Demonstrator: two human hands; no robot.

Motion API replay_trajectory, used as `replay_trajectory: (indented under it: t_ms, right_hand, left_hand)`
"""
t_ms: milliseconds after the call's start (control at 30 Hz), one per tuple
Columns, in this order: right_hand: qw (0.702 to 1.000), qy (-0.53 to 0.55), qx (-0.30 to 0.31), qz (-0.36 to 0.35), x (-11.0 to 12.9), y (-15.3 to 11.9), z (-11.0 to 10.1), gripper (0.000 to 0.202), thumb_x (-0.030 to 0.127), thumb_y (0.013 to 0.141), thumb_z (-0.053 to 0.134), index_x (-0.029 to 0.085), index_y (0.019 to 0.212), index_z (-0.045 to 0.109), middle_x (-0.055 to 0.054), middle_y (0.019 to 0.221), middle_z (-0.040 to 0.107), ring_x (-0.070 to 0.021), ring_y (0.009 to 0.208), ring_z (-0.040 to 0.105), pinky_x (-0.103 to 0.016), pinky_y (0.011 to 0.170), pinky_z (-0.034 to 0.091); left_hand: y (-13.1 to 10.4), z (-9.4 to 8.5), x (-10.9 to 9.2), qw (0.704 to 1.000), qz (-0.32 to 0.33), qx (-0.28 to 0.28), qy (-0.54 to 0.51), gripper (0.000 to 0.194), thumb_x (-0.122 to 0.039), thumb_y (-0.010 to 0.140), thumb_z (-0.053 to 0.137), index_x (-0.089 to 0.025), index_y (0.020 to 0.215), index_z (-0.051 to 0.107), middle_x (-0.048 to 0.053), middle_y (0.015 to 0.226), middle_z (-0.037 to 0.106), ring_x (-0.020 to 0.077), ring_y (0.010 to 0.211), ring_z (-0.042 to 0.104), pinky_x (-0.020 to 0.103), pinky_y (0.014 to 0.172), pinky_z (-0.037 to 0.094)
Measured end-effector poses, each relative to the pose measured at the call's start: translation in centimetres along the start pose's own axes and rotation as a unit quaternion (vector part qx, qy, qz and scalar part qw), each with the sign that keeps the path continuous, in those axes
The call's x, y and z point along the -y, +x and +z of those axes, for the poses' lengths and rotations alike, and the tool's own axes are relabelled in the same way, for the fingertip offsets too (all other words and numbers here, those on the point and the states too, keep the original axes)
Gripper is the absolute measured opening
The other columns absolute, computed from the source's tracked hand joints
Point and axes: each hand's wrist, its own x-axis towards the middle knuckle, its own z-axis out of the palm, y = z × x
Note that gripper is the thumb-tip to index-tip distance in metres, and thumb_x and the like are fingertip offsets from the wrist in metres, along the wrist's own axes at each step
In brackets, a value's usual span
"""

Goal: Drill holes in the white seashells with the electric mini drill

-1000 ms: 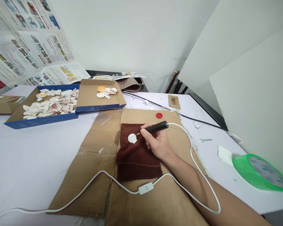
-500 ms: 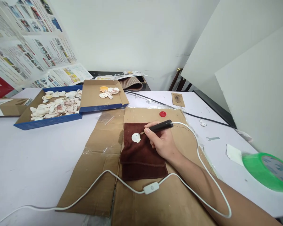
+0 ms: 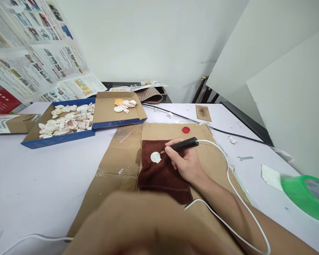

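My right hand (image 3: 187,163) grips a black pen-shaped mini electric drill (image 3: 183,144) like a pencil, its white cord running back over the forearm. The thin tip reaches a small white seashell (image 3: 155,157); whether it touches cannot be told. The shell lies on a folded dark brown cloth (image 3: 159,177), which rests on flattened cardboard (image 3: 117,156). Large and blurred at the bottom, close to the camera, my left hand (image 3: 138,223) covers the cloth's near edge and the inline cord switch. Its fingers cannot be made out.
Back left stands a blue-edged box (image 3: 58,136) of shells, with several more on its open lid (image 3: 103,109). A red cap (image 3: 186,130) lies beyond the cloth. To the right are a small wrench (image 3: 245,158), white paper (image 3: 271,177) and green tape (image 3: 303,194). A black cable (image 3: 175,115) crosses behind.
My left hand has come into view at the bottom, hiding the cord switch. The whole scene has shifted slightly right and down. The right hand keeps its hold on the drill at the shell.
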Motion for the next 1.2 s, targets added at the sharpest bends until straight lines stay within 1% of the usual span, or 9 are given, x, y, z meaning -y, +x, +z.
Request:
replay_trajectory:
  t_ms: [67, 133, 200, 267, 333, 467, 667, 900, 1200]
  right_hand:
    - [1.0, -0.004, 0.003, -0.001, 0.2, 0.0, 0.0, 0.034, 0.056, 0.09, 0.079, 0.023, 0.095, 0.069, 0.005, 0.059, 0.055, -0.015, 0.054, 0.053, -0.029, 0.049, 0.04]
    - [1.0, -0.015, 0.007, -0.005, 0.3, -0.1, -0.1, 0.033, 0.055, 0.092, 0.077, 0.023, 0.095, 0.068, 0.005, 0.058, 0.055, -0.0138, 0.051, 0.05, -0.028, 0.048, 0.039]
    - [0.999, -0.032, 0.009, -0.011, 0.4, -0.3, -0.1, 0.033, 0.054, 0.093, 0.076, 0.023, 0.095, 0.067, 0.006, 0.057, 0.055, -0.0126, 0.048, 0.048, -0.028, 0.047, 0.038]
    - [0.999, -0.046, 0.008, -0.021, 0.4, -0.4, -0.2, 0.032, 0.053, 0.093, 0.076, 0.022, 0.095, 0.067, 0.005, 0.059, 0.057, -0.0122, 0.047, 0.049, -0.028, 0.046, 0.038]
    - [0.998, -0.056, 0.011, -0.03, 0.4, -0.5, -0.2, 0.031, 0.051, 0.093, 0.077, 0.022, 0.094, 0.067, 0.005, 0.061, 0.058, -0.0123, 0.048, 0.051, -0.028, 0.046, 0.039]
    - [0.996, -0.071, 0.02, -0.043, 0.4, -0.7, -0.3, 0.025, 0.047, 0.094, 0.075, 0.023, 0.093, 0.067, 0.005, 0.062, 0.056, -0.0124, 0.049, 0.052, -0.027, 0.047, 0.041]
    - [0.995, -0.079, 0.028, -0.05, 0.5, -0.6, -0.2, 0.021, 0.043, 0.095, 0.073, 0.023, 0.094, 0.067, 0.002, 0.07, 0.06, -0.012, 0.051, 0.052, -0.028, 0.048, 0.044]
    - [0.994, -0.093, 0.042, -0.038, 0.7, -0.6, -0.2, 0.023, 0.045, 0.095, 0.074, 0.024, 0.094, 0.067, 0.003, 0.066, 0.06, -0.013, 0.051, 0.053, -0.028, 0.048, 0.045]
    - [0.993, -0.097, 0.035, -0.054, 0.8, -0.4, 0.0, 0.017, 0.039, 0.094, 0.072, 0.023, 0.092, 0.066, 0.004, 0.066, 0.06, -0.0117, 0.05, 0.053, -0.028, 0.049, 0.044]
  left_hand:
    - [2.2, -0.6, 0.7, 0.998, -0.028, -0.03, -0.045, 0.037, -0.044, 0.111, 0.044, -0.041, 0.117, 0.08, 0.0, 0.101, 0.083, 0.0277, 0.091, 0.078, 0.045, 0.074, 0.07]
    - [4.6, -0.7, 2.1, 0.989, -0.059, -0.081, -0.104, 0.033, -0.031, 0.108, 0.045, -0.03, 0.105, 0.078, -0.001, 0.095, 0.082, 0.0217, 0.084, 0.078, 0.038, 0.073, 0.068]
    - [6.6, -0.4, 3.8, 0.984, -0.075, -0.134, -0.093, 0.025, -0.025, 0.103, 0.051, -0.026, 0.111, 0.074, 0.001, 0.101, 0.083, 0.0218, 0.092, 0.078, 0.037, 0.077, 0.066]
    - [7.7, 0.3, 5.6, 0.992, -0.047, -0.118, -0.02, 0.024, -0.022, 0.1, 0.052, -0.024, 0.112, 0.073, 0.003, 0.105, 0.082, 0.023, 0.097, 0.075, 0.041, 0.087, 0.063]
    - [8.0, 1.0, 7.3, 0.995, 0.019, -0.078, 0.052, 0.025, -0.02, 0.096, 0.053, -0.022, 0.113, 0.072, 0.006, 0.113, 0.08, 0.0263, 0.106, 0.072, 0.046, 0.096, 0.061]
    - [7.2, 2.5, 9.6, 0.993, 0.083, -0.02, 0.08, 0.04, -0.022, 0.096, 0.058, -0.019, 0.136, 0.063, 0.014, 0.136, 0.072, 0.0331, 0.13, 0.062, 0.056, 0.111, 0.054]
    - [6.8, 3.2, 10.2, 0.991, 0.094, 0.023, 0.09, 0.045, -0.02, 0.098, 0.056, -0.019, 0.143, 0.061, 0.015, 0.144, 0.067, 0.0344, 0.135, 0.057, 0.058, 0.116, 0.049]
    - [7.1, 3.5, 10.4, 0.993, 0.081, 0.008, 0.089, 0.035, -0.023, 0.102, 0.059, -0.021, 0.136, 0.067, 0.014, 0.14, 0.069, 0.0336, 0.133, 0.059, 0.057, 0.113, 0.05]
    - [7.2, 3.7, 10.7, 0.991, 0.083, 0.001, 0.102, 0.03, -0.023, 0.102, 0.061, -0.019, 0.131, 0.068, 0.013, 0.138, 0.071, 0.0327, 0.132, 0.06, 0.055, 0.113, 0.051]
